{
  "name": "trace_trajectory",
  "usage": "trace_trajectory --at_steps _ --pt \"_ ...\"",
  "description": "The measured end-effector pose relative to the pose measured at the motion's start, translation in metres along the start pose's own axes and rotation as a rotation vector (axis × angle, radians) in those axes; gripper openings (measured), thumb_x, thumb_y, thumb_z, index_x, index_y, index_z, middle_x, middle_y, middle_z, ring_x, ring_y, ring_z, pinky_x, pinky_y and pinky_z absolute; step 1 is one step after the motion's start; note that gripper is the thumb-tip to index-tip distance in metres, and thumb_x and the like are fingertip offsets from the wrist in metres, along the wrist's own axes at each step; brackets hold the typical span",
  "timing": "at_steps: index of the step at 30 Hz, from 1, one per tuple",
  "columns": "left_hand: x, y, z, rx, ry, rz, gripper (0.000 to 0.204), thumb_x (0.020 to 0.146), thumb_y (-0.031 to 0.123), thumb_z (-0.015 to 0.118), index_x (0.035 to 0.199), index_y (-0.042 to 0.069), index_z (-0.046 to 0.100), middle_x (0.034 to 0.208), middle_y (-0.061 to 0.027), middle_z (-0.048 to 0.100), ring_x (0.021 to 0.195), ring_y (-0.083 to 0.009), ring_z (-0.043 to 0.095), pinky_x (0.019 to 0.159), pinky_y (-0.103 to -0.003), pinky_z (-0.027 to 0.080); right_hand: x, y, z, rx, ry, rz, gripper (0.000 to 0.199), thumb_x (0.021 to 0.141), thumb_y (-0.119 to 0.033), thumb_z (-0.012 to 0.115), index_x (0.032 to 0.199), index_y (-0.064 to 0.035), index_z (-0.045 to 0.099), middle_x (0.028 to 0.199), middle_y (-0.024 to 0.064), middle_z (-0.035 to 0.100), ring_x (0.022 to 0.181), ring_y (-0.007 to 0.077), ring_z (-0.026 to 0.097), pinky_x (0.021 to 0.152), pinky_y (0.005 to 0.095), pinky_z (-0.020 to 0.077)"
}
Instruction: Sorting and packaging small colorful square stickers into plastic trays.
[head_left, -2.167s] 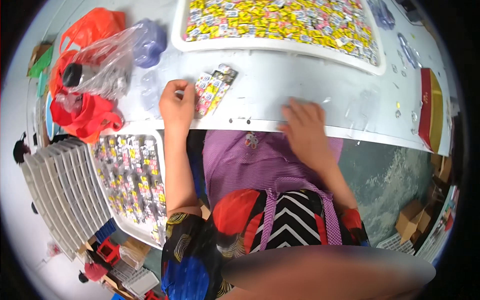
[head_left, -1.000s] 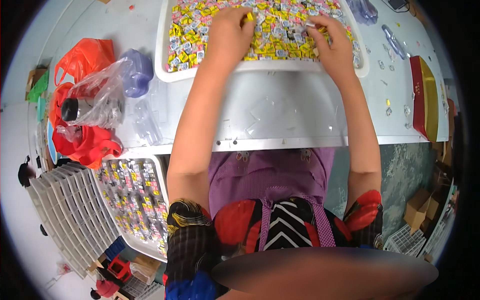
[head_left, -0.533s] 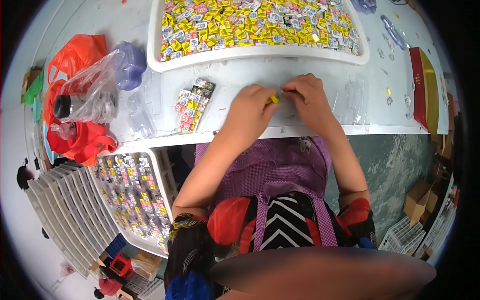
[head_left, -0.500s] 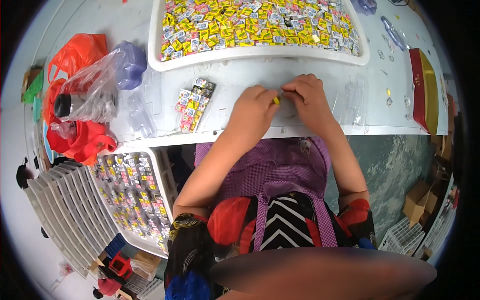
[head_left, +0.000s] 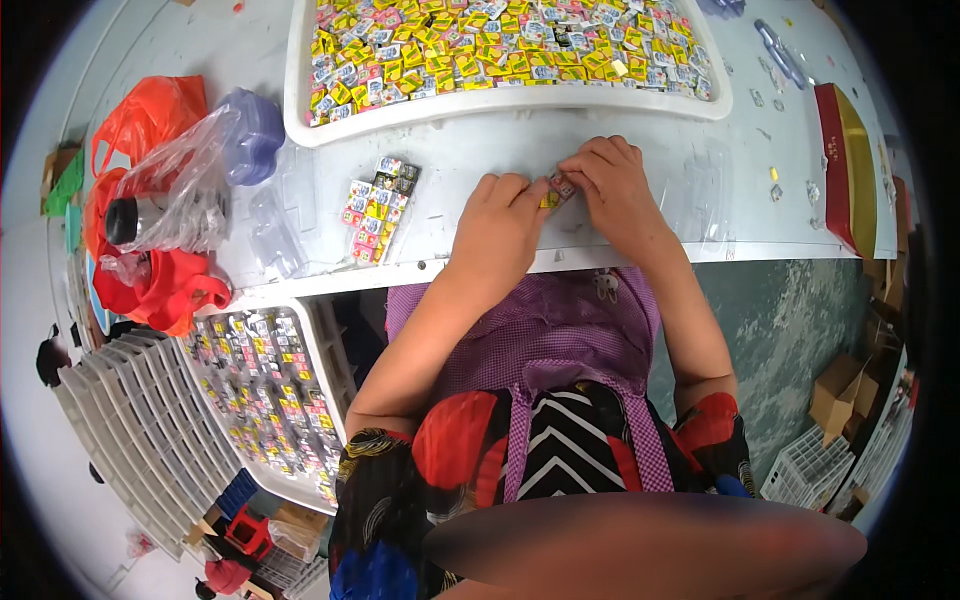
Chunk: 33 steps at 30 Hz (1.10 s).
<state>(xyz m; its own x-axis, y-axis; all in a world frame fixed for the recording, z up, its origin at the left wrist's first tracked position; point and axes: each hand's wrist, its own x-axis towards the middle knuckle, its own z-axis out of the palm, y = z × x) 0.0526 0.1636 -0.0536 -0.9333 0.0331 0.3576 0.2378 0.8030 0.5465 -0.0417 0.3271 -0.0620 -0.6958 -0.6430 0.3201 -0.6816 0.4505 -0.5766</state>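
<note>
Both hands meet at the near edge of the white worktop (head_left: 640,150). The left hand (head_left: 500,225) and right hand (head_left: 615,190) pinch small wrapped pieces (head_left: 556,190) between their fingertips, fingers narrow around them. A filled clear pack (head_left: 378,208) lies just left of the left hand. The tray (head_left: 400,118) of loose pieces sits beyond. Red bags (head_left: 150,280) lie far left.

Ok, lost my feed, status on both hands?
Left hand and right hand together at table edge, pinching small wrapped pieces. Filled strip lies left. Nothing blocking.
</note>
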Motion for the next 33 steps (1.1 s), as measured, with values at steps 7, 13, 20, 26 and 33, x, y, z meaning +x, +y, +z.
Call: trace_trajectory --at_steps 7,13,20,26,33 --pt "0.008 -0.007 -0.008 0.203 -0.145 0.105 0.038 0.077 0.004 0.059 0.115 0.005 0.066 0.089 -0.0071 0.053 0.089 -0.0252 0.05 0.077 -0.037 0.039 -0.001 0.005 0.003 -0.02 0.004 -0.016 0.017 0.083 0.0 0.057 0.095 -0.0083 0.065 0.094 0.0057 0.06 0.094 0.0269 0.052 0.085 0.0384 0.0368" --pt "0.005 -0.006 -0.005 0.189 -0.081 0.066 0.041 0.078 0.005 0.06 0.118 0.008 0.065 0.089 -0.0071 0.054 0.089 -0.025 0.05 0.079 -0.037 0.038 -0.002 0.002 -0.005 -0.097 -0.028 -0.059 0.024 0.081 0.005 0.057 0.099 -0.008 0.066 0.099 0.0073 0.062 0.097 0.0272 0.053 0.089 0.038 0.04" --pt "-0.016 -0.013 -0.022 -0.019 -0.082 -0.034 0.028 0.076 0.01 0.071 0.104 0.009 0.068 0.101 -0.0064 0.062 0.095 -0.0282 0.054 0.082 -0.039 0.038 -0.01 -0.026 -0.014 0.37 0.081 0.204 0.031 0.079 0.009 0.061 0.106 -0.0054 0.067 0.102 0.009 0.063 0.096 0.0265 0.059 0.082 0.0337 0.0503" --pt "-0.015 -0.017 -0.02 -0.117 -0.05 -0.136 0.022 0.076 0.004 0.068 0.097 0.009 0.066 0.089 -0.0038 0.064 0.091 -0.026 0.055 0.082 -0.039 0.036 -0.004 -0.03 0.003 0.317 -0.041 0.012 0.031 0.08 0.007 0.061 0.108 -0.0061 0.067 0.093 0.0088 0.065 0.091 0.0259 0.06 0.082 0.033 0.0492" --pt "-0.017 -0.013 -0.021 -0.118 0.005 -0.166 0.022 0.075 0.003 0.068 0.095 0.01 0.063 0.087 -0.0019 0.065 0.089 -0.0247 0.055 0.081 -0.038 0.035 -0.004 -0.027 0.016 0.278 -0.176 0.035 0.036 0.084 0.004 0.058 0.116 -0.0107 0.064 0.092 0.0081 0.063 0.093 0.0267 0.053 0.085 0.0349 0.0463"
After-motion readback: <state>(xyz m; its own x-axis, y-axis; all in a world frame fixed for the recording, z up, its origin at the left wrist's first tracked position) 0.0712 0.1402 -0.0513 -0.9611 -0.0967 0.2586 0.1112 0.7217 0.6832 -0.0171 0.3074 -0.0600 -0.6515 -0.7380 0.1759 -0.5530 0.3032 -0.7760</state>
